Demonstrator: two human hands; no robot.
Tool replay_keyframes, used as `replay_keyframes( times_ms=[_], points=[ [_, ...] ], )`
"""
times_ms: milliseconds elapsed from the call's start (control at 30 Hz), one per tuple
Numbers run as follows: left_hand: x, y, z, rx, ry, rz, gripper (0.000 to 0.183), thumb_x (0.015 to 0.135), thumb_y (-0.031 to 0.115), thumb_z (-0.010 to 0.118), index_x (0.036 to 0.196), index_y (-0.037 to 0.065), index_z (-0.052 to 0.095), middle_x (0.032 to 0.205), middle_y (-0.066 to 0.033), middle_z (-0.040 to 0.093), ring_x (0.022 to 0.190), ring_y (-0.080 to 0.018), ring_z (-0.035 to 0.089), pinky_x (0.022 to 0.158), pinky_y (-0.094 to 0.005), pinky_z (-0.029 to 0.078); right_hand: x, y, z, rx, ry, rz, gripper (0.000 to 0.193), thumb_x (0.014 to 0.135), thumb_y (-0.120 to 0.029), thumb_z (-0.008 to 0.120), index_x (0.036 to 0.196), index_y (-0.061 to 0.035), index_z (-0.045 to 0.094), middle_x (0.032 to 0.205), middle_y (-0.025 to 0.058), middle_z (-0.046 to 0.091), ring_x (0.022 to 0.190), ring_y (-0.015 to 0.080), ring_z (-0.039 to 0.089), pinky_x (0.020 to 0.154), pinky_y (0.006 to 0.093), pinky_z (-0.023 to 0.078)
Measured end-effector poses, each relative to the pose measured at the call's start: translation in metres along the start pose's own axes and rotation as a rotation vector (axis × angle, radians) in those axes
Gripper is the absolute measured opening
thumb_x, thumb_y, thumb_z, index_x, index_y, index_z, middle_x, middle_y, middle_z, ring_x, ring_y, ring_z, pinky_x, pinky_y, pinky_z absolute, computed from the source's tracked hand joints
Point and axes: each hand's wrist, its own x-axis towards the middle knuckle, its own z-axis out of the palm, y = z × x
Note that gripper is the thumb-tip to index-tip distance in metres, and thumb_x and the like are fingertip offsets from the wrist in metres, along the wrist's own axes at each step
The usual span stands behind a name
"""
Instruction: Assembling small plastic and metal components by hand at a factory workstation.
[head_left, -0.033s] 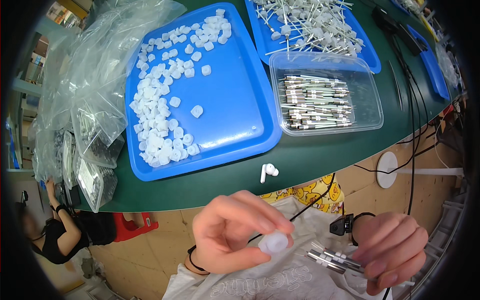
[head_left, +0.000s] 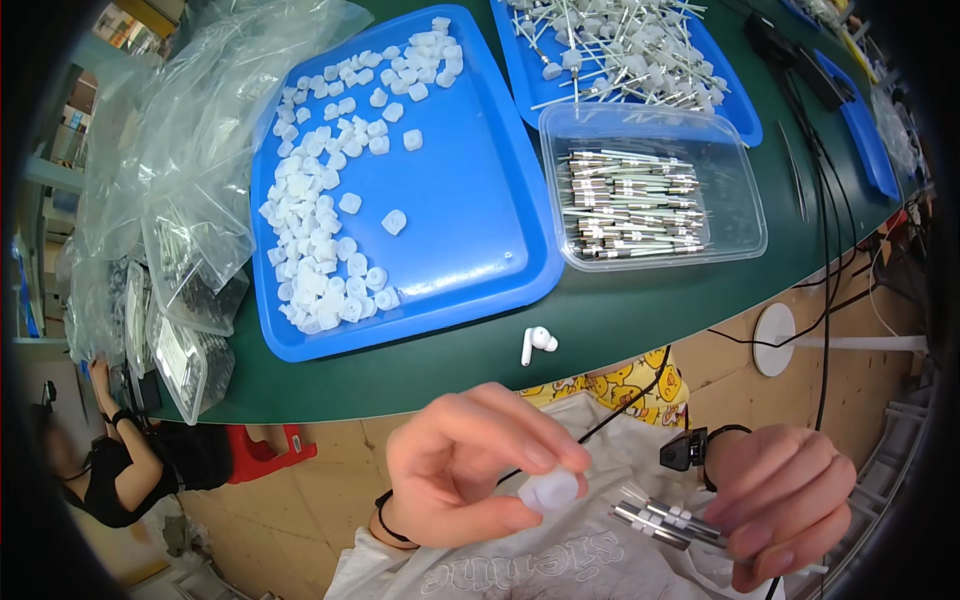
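Observation:
Between thumb and fingers, my left hand (head_left: 465, 465) pinches a small translucent white plastic cap (head_left: 550, 489). My right hand (head_left: 785, 500) is closed around several thin metal-and-white rods (head_left: 665, 520), whose silvery ends point toward the cap. A gap separates the rod ends from the cap. Both hands are over my lap, in front of the table edge. Many similar white caps (head_left: 310, 190) lie loose in a large blue tray (head_left: 470, 230). Like rods (head_left: 635, 205) lie stacked in a clear plastic box (head_left: 735, 235) to the right of that tray.
Behind the clear box, another blue tray (head_left: 745, 115) holds capped rods (head_left: 630, 60). A white earbud (head_left: 538, 343) lies near the edge of the green table (head_left: 450, 365). Plastic bags (head_left: 180, 120) and filled clear boxes stand left. Black cables (head_left: 825, 200) hang right. A person (head_left: 120, 460) sits at far left.
The cap in my left hand has tilted very slightly. Everything else looks the same.

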Motion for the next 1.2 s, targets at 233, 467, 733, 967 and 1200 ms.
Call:
replay_keyframes(
  times_ms=[233,467,733,967,1200],
  points=[
    [-0.003,0.001,-0.001,-0.056,-0.046,-0.085,0.028,0.078,-0.004,0.058,0.103,-0.013,0.048,0.102,-0.0240,0.052,0.097,-0.0310,0.056,0.083,-0.0388,0.047,0.014,-0.009,0.013,-0.122,-0.056,0.086,0.017,0.078,-0.006,0.064,0.082,-0.0035,0.048,0.077,0.0105,0.055,0.064,0.0206,0.055,0.056,0.0284,0.053],
    [-0.003,0.001,-0.001,-0.053,-0.046,-0.087,0.027,0.079,-0.004,0.056,0.103,-0.013,0.048,0.102,-0.0245,0.051,0.098,-0.0316,0.056,0.084,-0.0392,0.047,0.018,-0.009,0.009,-0.100,-0.128,0.088,0.019,0.074,-0.003,0.067,0.083,-0.0022,0.051,0.080,0.0118,0.056,0.068,0.0214,0.056,0.058,0.0281,0.053],
    [-0.003,0.001,-0.003,-0.048,-0.035,-0.090,0.028,0.078,-0.006,0.057,0.103,-0.014,0.049,0.102,-0.0253,0.052,0.097,-0.0321,0.056,0.084,-0.0388,0.047,0.018,-0.008,0.007,-0.047,-0.159,0.124,0.020,0.073,-0.003,0.068,0.084,-0.0012,0.052,0.084,0.0132,0.056,0.071,0.0230,0.057,0.060,0.0302,0.054],
    [0.002,0.001,0.001,0.225,-0.027,-0.075,0.018,0.081,0.009,0.061,0.093,-0.003,0.053,0.088,-0.0178,0.056,0.061,-0.0232,0.061,0.048,-0.0330,0.047,0.002,0.000,0.006,-0.047,-0.060,0.062,0.024,0.065,-0.004,0.076,0.082,-0.0035,0.059,0.078,0.0078,0.056,0.058,0.0158,0.058,0.058,0.0222,0.055],
    [0.002,0.000,-0.001,0.237,-0.024,-0.069,0.018,0.081,0.009,0.061,0.094,-0.002,0.054,0.088,-0.0171,0.056,0.061,-0.0230,0.061,0.050,-0.0330,0.047,0.004,0.001,0.009,-0.065,-0.068,0.077,0.024,0.066,-0.003,0.075,0.081,-0.0032,0.058,0.079,0.0088,0.057,0.061,0.0163,0.059,0.058,0.0224,0.055]
  ],
)
